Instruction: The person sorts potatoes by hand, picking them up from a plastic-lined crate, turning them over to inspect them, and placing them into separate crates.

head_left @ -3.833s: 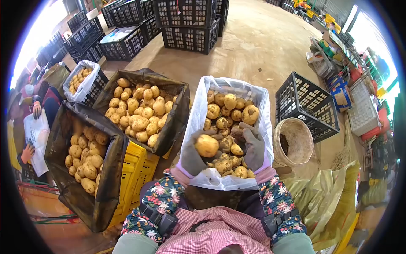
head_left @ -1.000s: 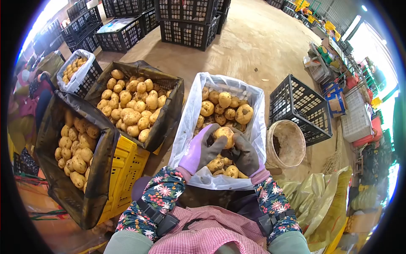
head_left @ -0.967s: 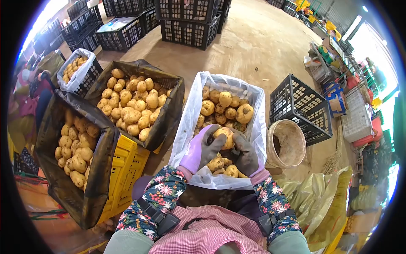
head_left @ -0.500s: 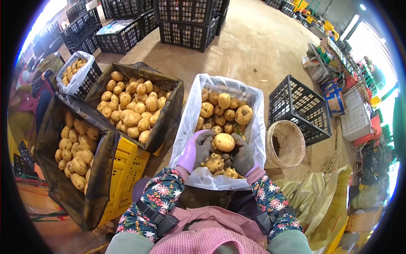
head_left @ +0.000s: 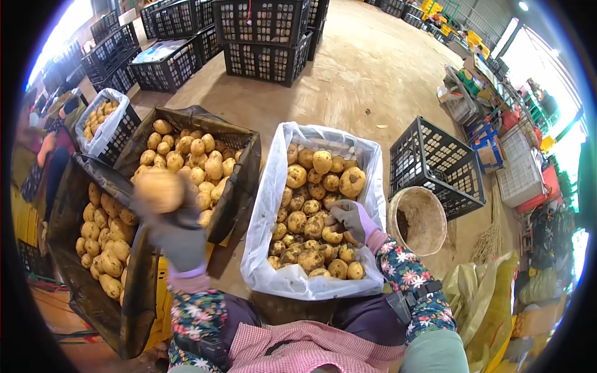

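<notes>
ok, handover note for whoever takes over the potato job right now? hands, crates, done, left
Left hand: grip shut on one potato, raised and blurred, above where the far black-lined crate meets the near black-lined crate.
Right hand: down in the white-lined crate, fingers curled over the pile; can't tell if it grips one.
Done: both black-lined crates hold many potatoes.
Left: the white-lined crate is full across its top layer. The open black crate on the right looks empty.
</notes>
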The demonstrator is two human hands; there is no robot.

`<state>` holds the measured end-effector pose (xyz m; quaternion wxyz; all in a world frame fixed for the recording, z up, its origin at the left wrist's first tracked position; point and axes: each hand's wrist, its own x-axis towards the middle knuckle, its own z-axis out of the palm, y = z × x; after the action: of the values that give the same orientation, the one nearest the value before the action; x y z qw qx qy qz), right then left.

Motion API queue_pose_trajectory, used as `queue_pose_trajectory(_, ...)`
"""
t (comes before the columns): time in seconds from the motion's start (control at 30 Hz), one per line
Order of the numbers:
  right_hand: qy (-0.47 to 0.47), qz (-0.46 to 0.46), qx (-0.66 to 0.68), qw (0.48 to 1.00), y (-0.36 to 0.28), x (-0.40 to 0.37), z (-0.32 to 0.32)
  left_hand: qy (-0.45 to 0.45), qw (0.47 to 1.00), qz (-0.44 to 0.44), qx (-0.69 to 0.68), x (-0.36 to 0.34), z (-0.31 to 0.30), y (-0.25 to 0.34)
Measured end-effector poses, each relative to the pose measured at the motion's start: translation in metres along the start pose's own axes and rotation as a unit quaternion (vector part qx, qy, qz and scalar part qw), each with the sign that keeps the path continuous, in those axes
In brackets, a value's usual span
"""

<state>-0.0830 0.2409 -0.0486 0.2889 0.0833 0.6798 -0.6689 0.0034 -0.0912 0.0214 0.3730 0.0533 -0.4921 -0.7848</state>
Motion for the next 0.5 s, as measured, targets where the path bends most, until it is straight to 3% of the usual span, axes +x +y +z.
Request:
queue_pose_trajectory(0.03, 0.047, -0.015, -0.034, 0.998, 0.005, 0.021, -0.007, 0.033, 0.958, -0.041, -0.282, 0.015, -0.004, 0.03)
queue_pose_trajectory(0.1, 0.061, 0.029, -0.095, 0.993, 0.002, 0.068, -0.018, 0.041, 0.938, -0.041, -0.341, 0.023, -0.019, 0.048)
queue_pose_trajectory(0.13, 0.149, -0.074, -0.231, 0.959, 0.015, 0.103, -0.024, 0.105, 0.956, -0.014, -0.275, 0.021, -0.011, 0.044)
queue_pose_trajectory(0.17, 0.233, -0.174, -0.357, 0.888, 0.014, 0.124, -0.02, 0.104, 0.957, -0.011, -0.272, 0.016, -0.004, 0.031)
queue_pose_trajectory(0.2, 0.273, -0.114, -0.415, 0.861, 0.008, 0.144, -0.02, 0.088, 0.973, -0.077, -0.201, 0.007, 0.003, 0.015)
queue_pose_trajectory(0.23, 0.269, -0.115, -0.412, 0.863, 0.014, 0.167, -0.02, 0.071, 0.979, -0.142, -0.128, -0.002, 0.012, 0.002)
queue_pose_trajectory(0.3, 0.359, -0.178, -0.388, 0.83, 0.035, 0.219, -0.018, 0.001, 0.949, -0.294, -0.111, -0.023, 0.038, -0.014)
queue_pose_trajectory(0.33, 0.326, -0.126, -0.407, 0.844, 0.007, 0.197, 0.003, -0.036, 0.944, -0.318, -0.08, -0.034, 0.047, -0.021)
queue_pose_trajectory(0.43, 0.326, -0.078, -0.339, 0.879, 0.004, 0.211, -0.001, -0.099, 0.921, -0.376, -0.019, -0.042, 0.057, -0.031)
queue_pose_trajectory(0.47, 0.331, -0.177, -0.294, 0.879, 0.013, 0.207, -0.001, -0.131, 0.902, -0.411, 0.008, -0.044, 0.058, -0.032)
queue_pose_trajectory(0.5, 0.332, -0.179, -0.299, 0.877, 0.019, 0.2, -0.001, -0.13, 0.903, -0.41, 0.003, -0.045, 0.059, -0.033)
